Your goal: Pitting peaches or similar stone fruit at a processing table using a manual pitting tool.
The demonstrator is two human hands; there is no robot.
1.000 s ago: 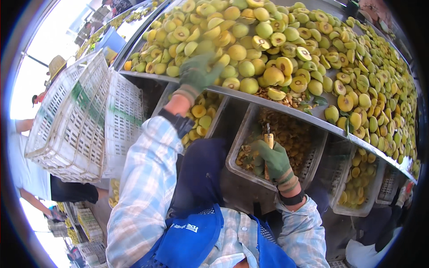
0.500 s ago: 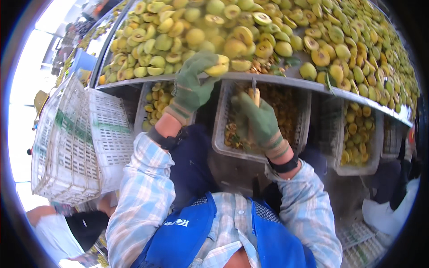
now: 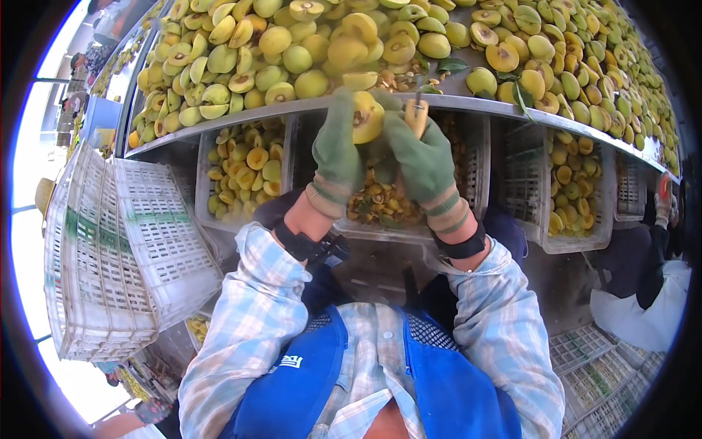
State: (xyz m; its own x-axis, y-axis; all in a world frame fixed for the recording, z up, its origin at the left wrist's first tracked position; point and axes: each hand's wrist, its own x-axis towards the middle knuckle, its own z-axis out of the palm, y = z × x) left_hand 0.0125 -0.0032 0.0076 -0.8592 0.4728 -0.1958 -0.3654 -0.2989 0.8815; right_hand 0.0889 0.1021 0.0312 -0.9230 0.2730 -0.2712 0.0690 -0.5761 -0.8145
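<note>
My left hand point(image 3: 336, 150), in a green work glove, is closed around a yellow-green stone fruit point(image 3: 368, 117), whose cut face and brown centre show. Close beside it, my gloved right hand point(image 3: 425, 162) grips a small knife by its light wooden handle point(image 3: 416, 121). The thin blade points away from me toward the table edge, and my right fingertips are partly blurred. Both hands are just in front of the metal table point(image 3: 468, 104), above a plastic crate point(image 3: 480, 172) of brown pits and scraps. Halved fruit point(image 3: 281, 66) is heaped on the table.
More fruit halves fill a crate point(image 3: 205, 172) under the table at left and another crate point(image 3: 578, 245) at right. Tall white slatted crates point(image 3: 102, 249) stand at my left. At far right another person's gloved hand point(image 3: 662, 205) shows. Pits and leaves point(image 3: 452, 65) lie near the table edge.
My left hand has come right and down beside my right hand, and the fruit's cut face now shows. My right hand has risen slightly, still with the knife. The whole view has shifted.
</note>
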